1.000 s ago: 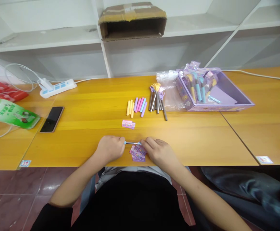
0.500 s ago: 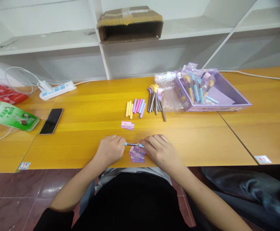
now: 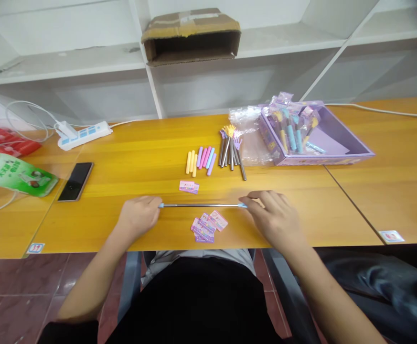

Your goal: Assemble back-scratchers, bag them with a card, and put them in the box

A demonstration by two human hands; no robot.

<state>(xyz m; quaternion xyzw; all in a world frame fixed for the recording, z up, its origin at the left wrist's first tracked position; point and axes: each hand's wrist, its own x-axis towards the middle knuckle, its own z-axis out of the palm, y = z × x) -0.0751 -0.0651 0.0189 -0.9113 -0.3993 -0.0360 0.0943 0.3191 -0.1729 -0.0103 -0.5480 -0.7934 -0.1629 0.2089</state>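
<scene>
A telescopic back scratcher (image 3: 201, 205) is drawn out level between my hands, its metal rod bare and both ends light blue. My left hand (image 3: 139, 216) is closed around its handle end. At the other end, the fingers of my right hand (image 3: 274, 217) pinch the blue head, slightly smeared by motion. Below the rod, several small printed cards (image 3: 206, 227) lie overlapped on the table. Beyond it are two more cards (image 3: 188, 186), several coloured handle sleeves (image 3: 204, 158) and a bunch of metal scratcher rods (image 3: 231, 152) with yellow and purple hand-shaped heads.
A purple box (image 3: 351, 153) holding bagged scratchers stands at the right, with clear plastic bags (image 3: 253, 138) beside it. To the left are a phone (image 3: 75, 181), a power strip (image 3: 84, 135) and a green package (image 3: 18, 174). A cardboard box (image 3: 192, 38) sits on the shelf.
My hands have moved apart, left hand leftward and right hand rightward, and the back scratcher's rod has lengthened between them. More of the cards beneath now shows.
</scene>
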